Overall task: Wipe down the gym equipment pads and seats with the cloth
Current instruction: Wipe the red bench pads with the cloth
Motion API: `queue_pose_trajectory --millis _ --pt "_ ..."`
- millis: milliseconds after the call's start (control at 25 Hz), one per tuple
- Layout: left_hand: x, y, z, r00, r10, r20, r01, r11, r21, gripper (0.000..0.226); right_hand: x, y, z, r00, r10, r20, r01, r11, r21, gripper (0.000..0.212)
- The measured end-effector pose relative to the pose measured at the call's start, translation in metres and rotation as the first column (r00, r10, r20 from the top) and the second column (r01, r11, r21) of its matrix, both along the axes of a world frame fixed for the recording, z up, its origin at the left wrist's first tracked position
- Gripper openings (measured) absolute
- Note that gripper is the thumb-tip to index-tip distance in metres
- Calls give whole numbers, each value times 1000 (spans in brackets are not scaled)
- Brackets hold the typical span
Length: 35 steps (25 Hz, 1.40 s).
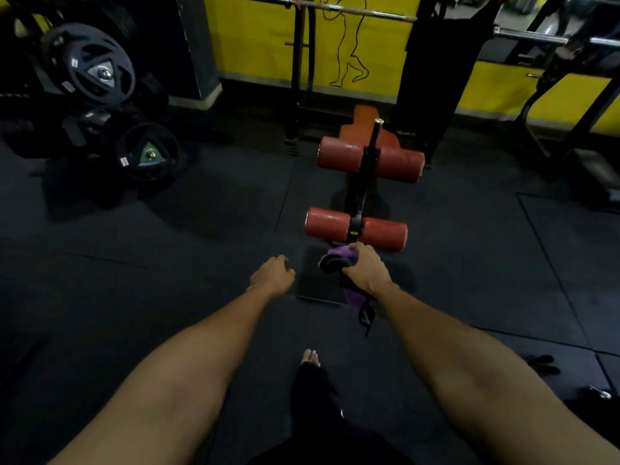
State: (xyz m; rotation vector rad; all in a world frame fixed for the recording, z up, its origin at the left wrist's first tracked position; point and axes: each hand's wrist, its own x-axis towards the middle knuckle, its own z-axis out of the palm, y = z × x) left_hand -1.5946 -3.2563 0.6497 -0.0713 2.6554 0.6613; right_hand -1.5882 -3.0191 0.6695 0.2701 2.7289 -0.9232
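Wrap the cloth point(338, 259) round each near roller pad point(384, 233) and rub its whole curve, left then right (far pair point(340, 152) and seat point(364, 121) come after). The right hand point(367, 268) has its fingers point(356, 246) curled round the cloth, just beside that pad. The left hand point(273, 275) hangs loosely curled, holding nothing.

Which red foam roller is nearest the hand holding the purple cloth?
The near-row red foam roller right of the black post, just beyond the right hand gripping the purple cloth; its left twin and the far pair lie farther.
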Motion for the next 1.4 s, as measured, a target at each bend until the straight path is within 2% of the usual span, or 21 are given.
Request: queue_pose_trajectory --millis 280,480,680,920,1040,1240,1400 --pt "-172 1 -5 998 -56 18 57 998 -33 52 -180 -8 -9 998 -63 -4 63 998 -11 59" --pt "-276 -2 -27 987 -143 73 146 988 -41 50 -259 -25 -33 990 -114 79 117 992 -41 61" --pt "-380 -3 -54 942 -314 123 323 944 -62 48 -317 -34 -68 944 -292 154 303 951 -55 61" --pt "-495 14 -71 796 -566 214 597 792 -125 48 -363 -51 -94 795 -563 227 596 796 -111 62" --pt "-535 45 -81 719 -660 217 691 712 -124 47 -385 -50 -122 721 -629 289 680 723 -124 65" --pt "-583 102 -160 568 -752 336 814 573 -93 49 -433 -40 -208 571 -747 340 816 563 -132 72" --pt "-608 133 -226 480 -763 432 858 512 -49 50 -458 -47 -262 478 -819 317 870 490 -44 83"
